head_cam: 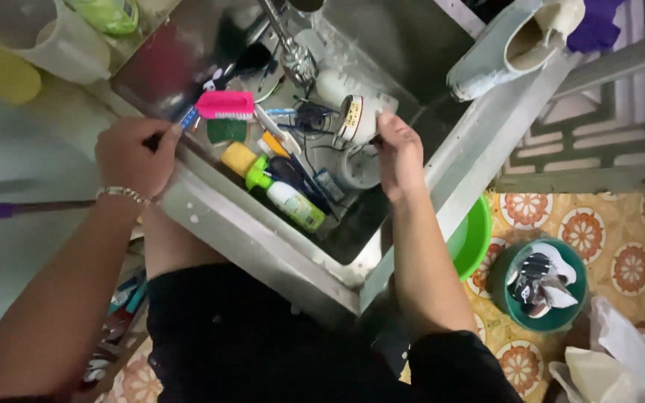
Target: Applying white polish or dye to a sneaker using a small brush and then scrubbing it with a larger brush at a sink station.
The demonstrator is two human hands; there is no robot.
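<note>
Steel sink (pixel 263 246): left hand (pixel 132 153) closed on a dark handle at its left rim, beside pink brush (pixel 225 104). Right hand (pixel 399 153) fingers wrapped round white jar (pixel 356 116) mid-basin.

Floor (pixel 621 224), four o'clock: tiles, orange floral medallions on cream; stainless steel sink (pixel 263 246), centre, dimly lit; pale metal grille (pixel 599 112), two o'clock; green basin (pixel 475 235) beside sink; teal bucket (pixel 513 298) on tiles, four o'clock.

Dim, soft-focus view; blurred, shadowed edges.
</note>
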